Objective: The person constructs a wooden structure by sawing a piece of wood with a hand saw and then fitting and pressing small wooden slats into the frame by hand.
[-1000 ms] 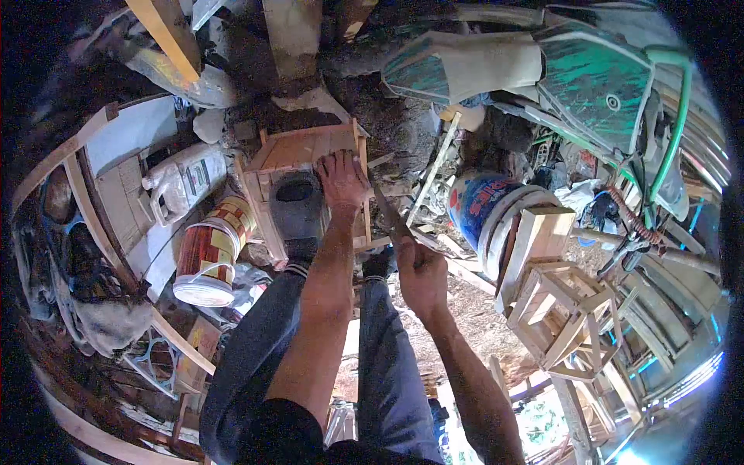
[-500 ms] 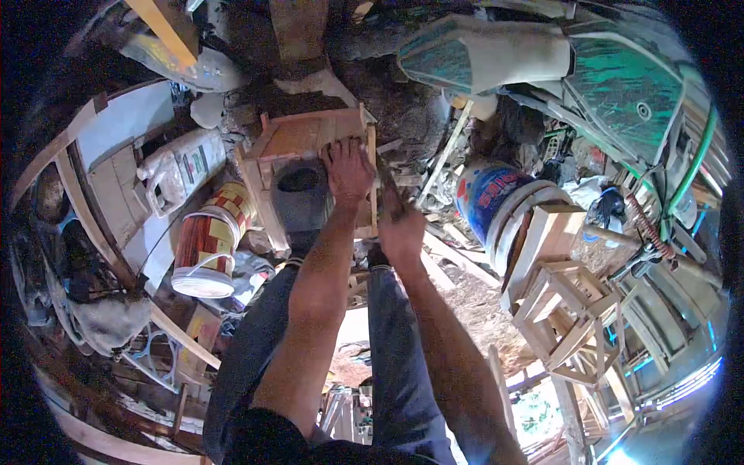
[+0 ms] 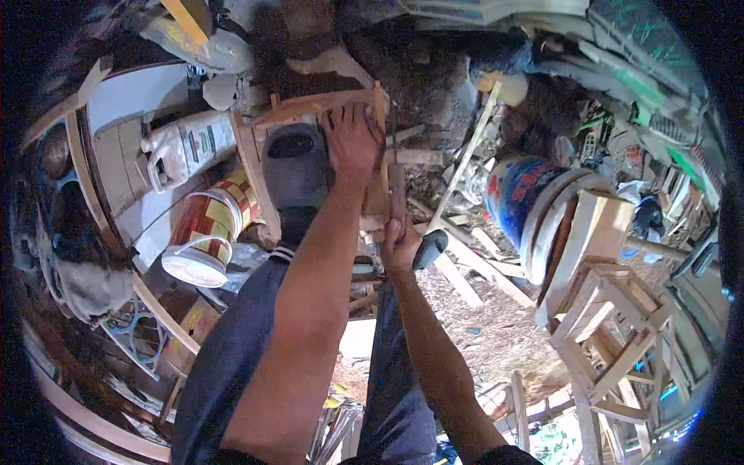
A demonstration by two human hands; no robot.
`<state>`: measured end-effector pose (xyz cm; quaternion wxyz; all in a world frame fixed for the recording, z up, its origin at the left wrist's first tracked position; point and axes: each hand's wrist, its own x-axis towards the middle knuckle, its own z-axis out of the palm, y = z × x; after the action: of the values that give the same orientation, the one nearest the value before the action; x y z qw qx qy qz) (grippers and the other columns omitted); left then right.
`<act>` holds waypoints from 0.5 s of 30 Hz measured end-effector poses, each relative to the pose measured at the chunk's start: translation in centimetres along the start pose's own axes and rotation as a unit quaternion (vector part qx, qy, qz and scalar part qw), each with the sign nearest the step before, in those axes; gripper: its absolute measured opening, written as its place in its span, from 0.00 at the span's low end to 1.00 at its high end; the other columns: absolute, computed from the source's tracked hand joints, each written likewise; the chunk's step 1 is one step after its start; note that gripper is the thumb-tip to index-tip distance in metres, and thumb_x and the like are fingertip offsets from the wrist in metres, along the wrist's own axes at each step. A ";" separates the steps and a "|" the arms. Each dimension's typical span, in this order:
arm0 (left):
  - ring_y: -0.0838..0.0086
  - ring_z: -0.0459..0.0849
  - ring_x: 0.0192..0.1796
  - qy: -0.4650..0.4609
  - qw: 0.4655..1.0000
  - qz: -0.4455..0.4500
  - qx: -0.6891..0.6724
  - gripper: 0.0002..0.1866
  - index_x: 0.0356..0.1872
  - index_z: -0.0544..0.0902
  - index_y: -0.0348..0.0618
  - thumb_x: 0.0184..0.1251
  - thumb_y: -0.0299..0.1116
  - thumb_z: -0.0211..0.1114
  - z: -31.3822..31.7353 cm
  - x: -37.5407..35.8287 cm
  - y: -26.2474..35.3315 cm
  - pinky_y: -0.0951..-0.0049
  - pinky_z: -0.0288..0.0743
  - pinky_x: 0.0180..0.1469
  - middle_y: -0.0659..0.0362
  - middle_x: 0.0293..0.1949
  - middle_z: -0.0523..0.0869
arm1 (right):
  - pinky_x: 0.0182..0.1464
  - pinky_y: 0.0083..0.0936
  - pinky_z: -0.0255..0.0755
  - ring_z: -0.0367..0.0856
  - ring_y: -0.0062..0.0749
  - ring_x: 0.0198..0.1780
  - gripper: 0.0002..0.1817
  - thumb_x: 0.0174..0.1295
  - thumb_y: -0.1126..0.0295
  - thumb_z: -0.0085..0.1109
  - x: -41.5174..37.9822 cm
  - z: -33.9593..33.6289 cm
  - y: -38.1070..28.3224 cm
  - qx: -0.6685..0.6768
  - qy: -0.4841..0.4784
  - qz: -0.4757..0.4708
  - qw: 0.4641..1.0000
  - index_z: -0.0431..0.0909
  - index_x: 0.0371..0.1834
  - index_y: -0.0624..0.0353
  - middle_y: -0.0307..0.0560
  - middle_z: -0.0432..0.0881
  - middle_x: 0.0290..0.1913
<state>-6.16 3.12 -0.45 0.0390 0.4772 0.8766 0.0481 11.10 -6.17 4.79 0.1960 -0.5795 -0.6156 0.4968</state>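
My left hand (image 3: 356, 143) presses down on a small wooden frame (image 3: 275, 221), its fingers laid forward over the top near the right-hand post. A foot in a dark shoe (image 3: 296, 174) rests on the same frame, left of that hand. My right hand (image 3: 401, 246) is closed around the handle of a handsaw (image 3: 396, 174). The saw is seen nearly edge-on, and its thin blade runs upward along the frame's right side. Whether the teeth touch the wood is hard to make out.
Left of me lie a red-and-yellow paint bucket (image 3: 205, 232) and a white jerrycan (image 3: 190, 147). A blue bucket (image 3: 523, 201) tips on the right, beside a wooden stool frame (image 3: 612, 310). Wood strips (image 3: 473, 267) litter the ground.
My right hand has drawn back toward me with the handsaw, so more of the blade shows. The left hand still presses on the frame. The camera view has shifted.
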 end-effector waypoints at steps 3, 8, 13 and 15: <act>0.54 0.72 0.57 0.018 0.999 -0.003 -0.036 0.17 0.47 0.78 0.39 0.65 0.38 0.49 -0.1 0.3 0.2 0.48 0.55 0.64 0.48 0.49 0.78 | 0.26 0.37 0.71 0.77 0.48 0.22 0.14 0.67 0.63 0.49 2.7 -2.4 -4.8 -0.006 0.000 0.043 0.999 0.78 0.44 0.62 0.57 0.76 0.23; 0.57 0.73 0.54 0.043 0.999 0.011 -0.006 0.16 0.42 0.79 0.37 0.64 0.37 0.49 0.7 -0.1 0.0 0.52 0.56 0.64 0.50 0.44 0.79 | 0.29 0.34 0.69 0.73 0.35 0.20 0.24 0.69 0.51 0.41 16.8 -4.3 -11.8 0.001 -0.238 0.037 0.970 0.76 0.32 0.63 0.49 0.77 0.19; 0.58 0.74 0.52 0.114 0.993 0.030 -0.010 0.14 0.39 0.79 0.36 0.64 0.36 0.49 0.7 -0.4 -0.1 0.53 0.58 0.62 0.51 0.42 0.79 | 0.37 0.44 0.74 0.81 0.58 0.37 0.23 0.68 0.55 0.41 22.4 -0.1 -6.5 0.005 -0.275 -0.107 0.955 0.76 0.37 0.66 0.67 0.80 0.35; 0.59 0.74 0.51 0.084 0.996 0.025 -0.024 0.15 0.38 0.79 0.36 0.63 0.36 0.50 0.4 -0.2 -0.2 0.53 0.59 0.60 0.51 0.42 0.80 | 0.37 0.45 0.73 0.80 0.59 0.36 0.28 0.68 0.50 0.42 15.9 -5.2 -15.5 -0.063 -0.270 0.235 0.932 0.77 0.34 0.69 0.68 0.80 0.32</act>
<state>-6.13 2.87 -0.88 -0.0240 0.4925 0.8630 0.1103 3.30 12.77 14.70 -0.1368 -0.5630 -0.5217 0.6262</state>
